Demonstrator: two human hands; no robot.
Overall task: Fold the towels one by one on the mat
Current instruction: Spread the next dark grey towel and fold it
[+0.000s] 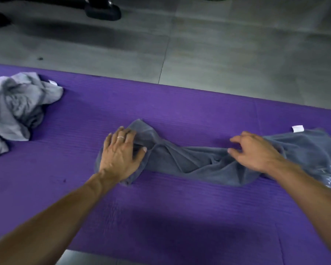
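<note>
While the gray tiled floor [218, 44] fills the far side of the room, the purple mat [161, 207] stretches across the near side and carries everything that matters. A dark gray towel [189, 161] lies bunched and twisted across the middle of the mat, running from the left hand out to the right edge of view, its right end spread flatter than the rest. Over at the mat's left end sits a lighter gray towel [13, 111] in a crumpled heap, well apart and not yet folded. The left hand [120, 153] presses flat on the dark towel's left end, fingers spread and fairly straight, a ring [120, 137] on one finger. The right hand [256, 152] hovers over the towel's middle with fingers loosely apart, gripping nothing that I can make out. The cloth looks soft, light and limp, so it will sag and wrinkle; I'd judge the corners are the places to pinch, perhaps the one by the small white tag [297, 128].
</note>
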